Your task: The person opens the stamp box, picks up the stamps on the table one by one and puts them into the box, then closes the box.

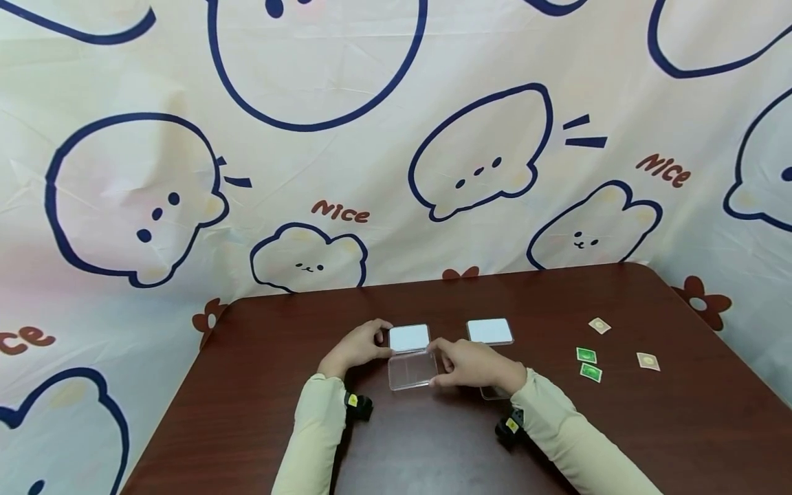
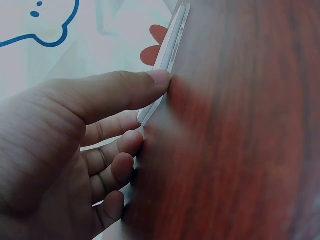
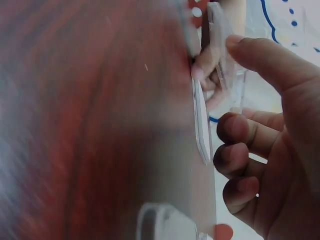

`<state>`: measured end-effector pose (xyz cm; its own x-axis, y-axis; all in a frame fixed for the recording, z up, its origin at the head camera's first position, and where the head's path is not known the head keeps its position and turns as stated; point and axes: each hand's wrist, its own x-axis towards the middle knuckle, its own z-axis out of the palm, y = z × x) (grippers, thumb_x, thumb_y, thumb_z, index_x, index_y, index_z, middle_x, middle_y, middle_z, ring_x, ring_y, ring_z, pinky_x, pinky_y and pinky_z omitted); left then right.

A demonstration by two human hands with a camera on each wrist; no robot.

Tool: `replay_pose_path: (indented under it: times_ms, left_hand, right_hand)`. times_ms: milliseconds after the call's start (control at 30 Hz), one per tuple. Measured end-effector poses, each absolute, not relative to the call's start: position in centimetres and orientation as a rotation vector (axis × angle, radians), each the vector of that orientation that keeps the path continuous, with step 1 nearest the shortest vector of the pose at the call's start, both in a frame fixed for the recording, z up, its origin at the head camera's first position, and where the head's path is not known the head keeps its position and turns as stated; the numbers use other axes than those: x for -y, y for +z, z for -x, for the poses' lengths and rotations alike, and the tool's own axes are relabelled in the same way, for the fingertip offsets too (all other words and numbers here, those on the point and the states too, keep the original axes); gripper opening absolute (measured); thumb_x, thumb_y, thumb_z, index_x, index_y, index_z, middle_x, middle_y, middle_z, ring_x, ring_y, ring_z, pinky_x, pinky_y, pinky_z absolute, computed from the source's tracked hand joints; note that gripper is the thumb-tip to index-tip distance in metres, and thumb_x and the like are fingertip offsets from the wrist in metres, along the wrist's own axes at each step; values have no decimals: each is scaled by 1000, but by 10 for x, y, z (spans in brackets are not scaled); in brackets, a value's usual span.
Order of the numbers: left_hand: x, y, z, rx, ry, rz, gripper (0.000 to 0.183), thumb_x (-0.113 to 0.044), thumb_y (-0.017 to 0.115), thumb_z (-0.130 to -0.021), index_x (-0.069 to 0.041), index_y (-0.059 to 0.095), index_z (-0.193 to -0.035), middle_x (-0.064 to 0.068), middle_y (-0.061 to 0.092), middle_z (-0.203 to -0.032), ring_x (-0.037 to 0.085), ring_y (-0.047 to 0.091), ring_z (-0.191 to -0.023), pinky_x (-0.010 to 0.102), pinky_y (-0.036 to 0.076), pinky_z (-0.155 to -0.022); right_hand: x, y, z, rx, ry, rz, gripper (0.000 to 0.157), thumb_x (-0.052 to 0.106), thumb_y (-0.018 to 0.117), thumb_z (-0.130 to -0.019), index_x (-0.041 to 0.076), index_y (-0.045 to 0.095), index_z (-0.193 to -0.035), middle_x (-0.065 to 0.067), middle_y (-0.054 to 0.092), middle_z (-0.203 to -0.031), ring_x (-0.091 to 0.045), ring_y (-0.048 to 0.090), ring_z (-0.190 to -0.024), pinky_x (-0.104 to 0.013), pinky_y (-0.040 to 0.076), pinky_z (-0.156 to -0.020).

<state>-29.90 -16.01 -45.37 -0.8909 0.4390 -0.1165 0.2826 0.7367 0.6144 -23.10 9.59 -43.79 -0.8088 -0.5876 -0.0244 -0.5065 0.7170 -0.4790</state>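
My left hand [image 1: 359,347] grips the left edge of a shallow clear plastic case [image 1: 409,338] with a white top face inside. In the left wrist view, the thumb and index finger pinch the case [image 2: 170,50] at its corner, while the other fingers curl below. My right hand [image 1: 473,363] holds the right edge of a clear lid [image 1: 411,371] between thumb and index finger. The right wrist view has this lid [image 3: 222,50] tilted up off the table. Whether lid and case are joined cannot be told.
A second clear case [image 1: 490,331] with a white face lies to the right. Beneath my right forearm, another clear piece [image 1: 493,393] is partly hidden. Two green cards [image 1: 586,355] and two beige cards [image 1: 599,326] lie farther right on the dark wooden table [image 1: 278,426]. A patterned curtain [image 1: 383,172] hangs behind.
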Motion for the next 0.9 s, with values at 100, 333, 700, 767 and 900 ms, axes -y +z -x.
replay_pose_path:
  times_ms: [100,333,700,767,900]
  left_hand:
    - [160,-454,299,-2680,891,-557,51,-25,75,-84,-11,56,-129,4,54,-94,17,49,-82,33,41,-73]
    - [161,-454,300,-2675,906,-558,52,-23,75,-84,-11,55,-131,4,54,-94,16,48,-79,32,40,-71]
    - [160,-454,300,-2671,932,-538,52,-22,76,-83,-10,56,-130,5,54,-94,16,48,-79,30,40,-70]
    - [160,-455,300,-2672,943,-538,52,-21,77,-83,-9,56,-129,5,54,-93,16,47,-78,30,40,-69]
    - [159,-454,300,-2664,963,-523,52,-20,77,-82,-9,57,-128,5,53,-92,16,47,-77,30,39,-69]
  right_hand:
    - [-93,-439,225,-2733,-665,898,54,48,70,-84,15,57,-124,13,50,-64,1,41,-49,-19,33,-46]
    - [-86,-441,218,-2742,-567,842,56,51,70,-82,17,58,-124,14,51,-61,-1,45,-50,-21,35,-46]
    - [-82,-444,210,-2791,-462,840,59,54,73,-77,16,58,-120,10,50,-64,-4,45,-55,-25,38,-51]
    - [-81,-444,209,-2799,-453,825,59,53,74,-77,16,58,-120,10,50,-64,-5,46,-56,-26,39,-52]
    - [-80,-444,208,-2813,-448,785,61,51,77,-75,15,58,-120,10,51,-65,-6,47,-57,-27,40,-53]
